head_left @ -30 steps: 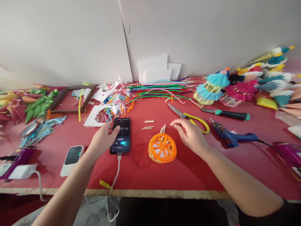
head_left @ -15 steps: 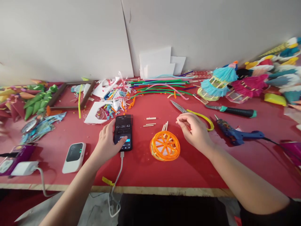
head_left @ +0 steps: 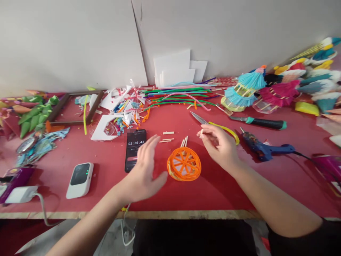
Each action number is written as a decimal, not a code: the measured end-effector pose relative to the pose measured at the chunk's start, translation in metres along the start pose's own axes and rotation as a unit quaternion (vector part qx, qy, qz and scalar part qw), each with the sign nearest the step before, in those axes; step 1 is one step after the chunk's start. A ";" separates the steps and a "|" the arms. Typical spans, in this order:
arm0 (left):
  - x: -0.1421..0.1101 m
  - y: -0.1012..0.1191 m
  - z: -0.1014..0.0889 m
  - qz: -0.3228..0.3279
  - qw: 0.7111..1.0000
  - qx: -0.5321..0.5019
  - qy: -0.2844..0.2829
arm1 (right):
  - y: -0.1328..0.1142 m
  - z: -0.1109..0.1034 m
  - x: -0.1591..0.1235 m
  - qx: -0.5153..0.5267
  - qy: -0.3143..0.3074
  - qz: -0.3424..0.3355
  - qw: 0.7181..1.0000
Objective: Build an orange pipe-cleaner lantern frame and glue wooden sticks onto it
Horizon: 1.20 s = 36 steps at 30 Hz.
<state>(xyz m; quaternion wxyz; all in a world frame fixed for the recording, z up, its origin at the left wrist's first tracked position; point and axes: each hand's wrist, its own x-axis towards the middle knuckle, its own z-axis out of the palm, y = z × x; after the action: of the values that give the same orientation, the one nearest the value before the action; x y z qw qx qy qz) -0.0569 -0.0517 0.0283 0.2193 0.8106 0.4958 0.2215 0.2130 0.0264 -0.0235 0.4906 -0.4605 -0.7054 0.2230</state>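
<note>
My left hand (head_left: 142, 172) is open, thumb apart from the fingers, between the phone and an orange round piece. It hides the lower right part of the phone (head_left: 135, 140), whose screen reads 02:26:42. The orange piece (head_left: 184, 164) has a ring with spokes like a wheel and lies in front of me. Just behind it are several short pale sticks (head_left: 184, 141), and more sticks (head_left: 168, 133) lie to their left. My right hand (head_left: 218, 145) pinches a small pale stick (head_left: 201, 132), mostly hidden by the fingers, near the scissors (head_left: 198, 118).
Right of my hand lie a utility knife (head_left: 266, 123) and a blue glue gun (head_left: 262, 147). Two paper-roofed models (head_left: 246, 87) stand behind them. Pipe cleaners (head_left: 181, 93) and scraps (head_left: 125, 113) line the back. At left is a white device (head_left: 80, 181).
My left hand has left the phone and moved right towards the orange piece. A blue button on the screen has given way to a reddish one. My right hand keeps its pinch.
</note>
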 end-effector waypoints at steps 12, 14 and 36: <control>0.022 0.003 0.051 0.056 0.982 -0.176 0.026 | -0.013 0.000 0.010 0.407 -0.016 0.277 0.870; 0.022 0.003 0.053 0.058 0.980 -0.183 0.048 | -0.015 -0.003 0.010 0.408 -0.029 0.287 0.866; 0.015 -0.003 0.040 0.065 0.976 -0.188 0.089 | -0.004 -0.006 0.006 0.346 0.001 0.242 0.906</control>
<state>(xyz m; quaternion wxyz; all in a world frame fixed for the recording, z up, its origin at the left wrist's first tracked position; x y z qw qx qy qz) -0.0295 -0.0419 -0.0035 0.3077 0.7626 0.4090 0.3956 0.2157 0.0288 -0.0154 0.5511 -0.4187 -0.4498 0.5645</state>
